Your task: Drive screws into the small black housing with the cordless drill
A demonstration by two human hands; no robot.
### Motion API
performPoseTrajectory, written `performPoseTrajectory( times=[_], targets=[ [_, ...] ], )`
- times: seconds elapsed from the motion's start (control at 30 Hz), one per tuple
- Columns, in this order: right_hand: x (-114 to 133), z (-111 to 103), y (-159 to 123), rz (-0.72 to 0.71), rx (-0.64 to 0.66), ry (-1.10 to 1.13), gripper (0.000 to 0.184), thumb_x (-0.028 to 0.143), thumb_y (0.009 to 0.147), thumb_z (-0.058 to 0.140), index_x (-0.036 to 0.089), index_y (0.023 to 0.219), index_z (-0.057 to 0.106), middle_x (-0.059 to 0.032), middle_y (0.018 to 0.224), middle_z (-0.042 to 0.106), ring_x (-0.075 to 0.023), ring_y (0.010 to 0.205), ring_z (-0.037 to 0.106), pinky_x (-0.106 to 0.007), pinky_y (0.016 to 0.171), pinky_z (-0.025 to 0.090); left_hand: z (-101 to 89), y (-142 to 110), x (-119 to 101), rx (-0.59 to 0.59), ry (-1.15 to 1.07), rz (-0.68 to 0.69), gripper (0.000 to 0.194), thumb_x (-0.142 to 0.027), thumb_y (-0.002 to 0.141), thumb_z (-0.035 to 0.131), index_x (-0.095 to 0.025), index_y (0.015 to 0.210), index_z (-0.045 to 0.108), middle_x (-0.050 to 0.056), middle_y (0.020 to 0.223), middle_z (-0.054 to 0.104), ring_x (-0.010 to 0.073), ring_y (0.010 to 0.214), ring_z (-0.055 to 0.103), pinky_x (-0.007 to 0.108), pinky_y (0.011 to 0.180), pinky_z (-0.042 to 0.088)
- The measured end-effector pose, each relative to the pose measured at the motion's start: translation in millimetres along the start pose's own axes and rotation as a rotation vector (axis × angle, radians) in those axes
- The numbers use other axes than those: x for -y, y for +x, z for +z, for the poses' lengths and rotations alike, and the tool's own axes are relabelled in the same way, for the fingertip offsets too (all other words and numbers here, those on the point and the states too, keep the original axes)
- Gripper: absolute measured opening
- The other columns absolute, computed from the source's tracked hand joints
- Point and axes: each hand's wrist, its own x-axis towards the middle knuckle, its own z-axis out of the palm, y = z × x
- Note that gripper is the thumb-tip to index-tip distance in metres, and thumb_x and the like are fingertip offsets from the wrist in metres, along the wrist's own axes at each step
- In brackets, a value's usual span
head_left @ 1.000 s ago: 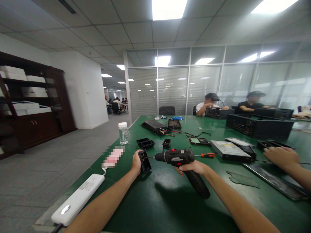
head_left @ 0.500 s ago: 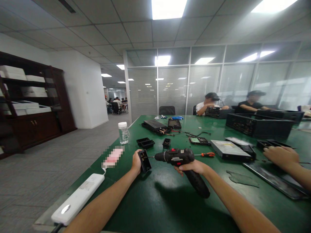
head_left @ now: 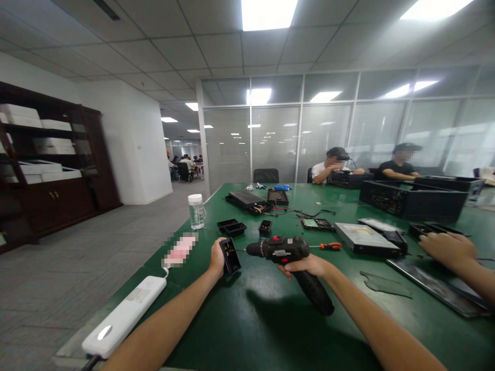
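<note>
My left hand (head_left: 217,258) is closed on a small black plastic box (head_left: 231,256), tilted so its hollow side faces right; small brass-coloured spots show inside it. My right hand (head_left: 305,267) grips a black cordless drill (head_left: 282,250) by its handle. The drill points left, and its thin bit reaches the box's hollow; whether the tip touches a screw is too small to tell. Just beyond my hands lie similar black boxes (head_left: 232,228) and another one (head_left: 265,228). Behind the drill rests a screwdriver (head_left: 330,247) with an orange and black handle.
On the green table (head_left: 247,330) are a white power strip (head_left: 127,314), a clear bottle (head_left: 196,212), an optical drive (head_left: 365,239), a circuit board (head_left: 317,224) and a black computer case (head_left: 413,201). A co-worker's hand (head_left: 448,250) is at the right; two people sit across.
My hands, the box and the drill stay in the same place. Across the table, a dark case at the far right has shifted right beside the person in black.
</note>
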Motion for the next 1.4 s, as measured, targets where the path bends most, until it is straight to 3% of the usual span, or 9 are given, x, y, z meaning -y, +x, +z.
performPoseTrajectory(
  times=[0.83, 1.4],
  targets=[
    [0.7, 1.2, 1.0, -0.02, 0.03, -0.008, 0.027, 0.033, 0.072, 0.068, 0.009, 0.08, 0.059, -0.0026, 0.07, 0.053, -0.0135, 0.066, 0.053, -0.03, 0.065, 0.047, 0.5, -1.2, -1.3, 0.004, -0.031, -0.015, 0.029, -0.044, 0.067, 0.049, -0.018, 0.075, 0.06, -0.002, 0.062, 0.056, 0.0148, 0.056, 0.053, 0.027, 0.055, 0.042],
    [-3.6, -2.2, 0.3, -0.011, 0.013, -0.003, 0.031, 0.033, 0.072, 0.069, 0.008, 0.09, 0.061, -0.0035, 0.073, 0.055, -0.0142, 0.067, 0.054, -0.029, 0.065, 0.047, -1.1, 3.8, 5.0, 0.005, -0.013, 0.02, 0.029, -0.044, 0.067, 0.049, -0.019, 0.074, 0.061, -0.001, 0.063, 0.057, 0.0153, 0.058, 0.053, 0.027, 0.057, 0.042]
  ],
)
